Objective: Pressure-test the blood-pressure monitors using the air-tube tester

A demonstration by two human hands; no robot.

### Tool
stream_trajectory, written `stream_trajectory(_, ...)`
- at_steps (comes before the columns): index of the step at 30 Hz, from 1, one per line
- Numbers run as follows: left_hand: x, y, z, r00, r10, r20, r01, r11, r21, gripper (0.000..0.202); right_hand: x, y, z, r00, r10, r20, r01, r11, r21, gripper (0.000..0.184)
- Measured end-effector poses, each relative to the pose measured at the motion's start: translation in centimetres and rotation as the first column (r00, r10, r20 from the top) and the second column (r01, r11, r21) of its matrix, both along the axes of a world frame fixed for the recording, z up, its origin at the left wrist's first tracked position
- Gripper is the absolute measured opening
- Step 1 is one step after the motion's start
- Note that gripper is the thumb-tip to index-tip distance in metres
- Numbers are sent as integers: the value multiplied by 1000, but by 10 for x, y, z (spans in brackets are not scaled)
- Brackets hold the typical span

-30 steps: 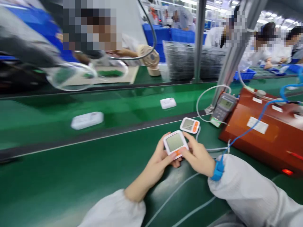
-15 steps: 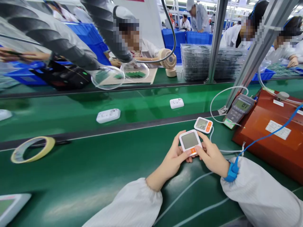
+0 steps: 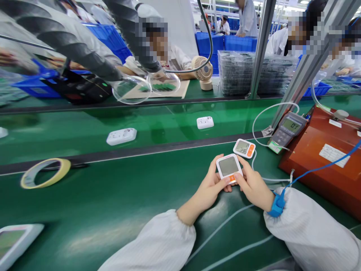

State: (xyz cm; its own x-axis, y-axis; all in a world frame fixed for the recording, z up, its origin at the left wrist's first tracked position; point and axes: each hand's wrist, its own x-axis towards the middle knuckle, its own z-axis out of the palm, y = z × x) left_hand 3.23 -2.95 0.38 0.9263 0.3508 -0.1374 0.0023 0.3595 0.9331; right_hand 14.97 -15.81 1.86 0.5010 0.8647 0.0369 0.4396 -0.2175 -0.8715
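Both my hands hold one small white monitor unit (image 3: 228,167) with a grey screen and orange buttons, just above the green bench (image 3: 113,195). My left hand (image 3: 210,185) grips its left side with the thumb on the lower edge. My right hand (image 3: 253,183) holds the right side, and a blue wrist strap (image 3: 278,203) sits on that wrist. A second, identical unit (image 3: 244,148) lies on the bench just behind, its screen showing digits and a white tube attached to it.
A red-brown box (image 3: 324,162) with a blue cable stands at right, and a grey handheld meter (image 3: 287,128) beside it. Two white devices (image 3: 122,136) ride the conveyor. A tape roll (image 3: 45,172) lies at left, another unit (image 3: 14,242) bottom left. People work across the line.
The view has swung and steadied, bringing the tape roll and bottom-left unit into sight. My hands keep the same hold on the unit. The second unit's screen now shows digits.
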Motion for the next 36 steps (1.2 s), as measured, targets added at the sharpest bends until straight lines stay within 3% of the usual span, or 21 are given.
stream_trajectory(36,1,2,-5,999,-40,20,40,999,20,91,-1,-2,-1,1000,-14,-16,14,1000,-9,55)
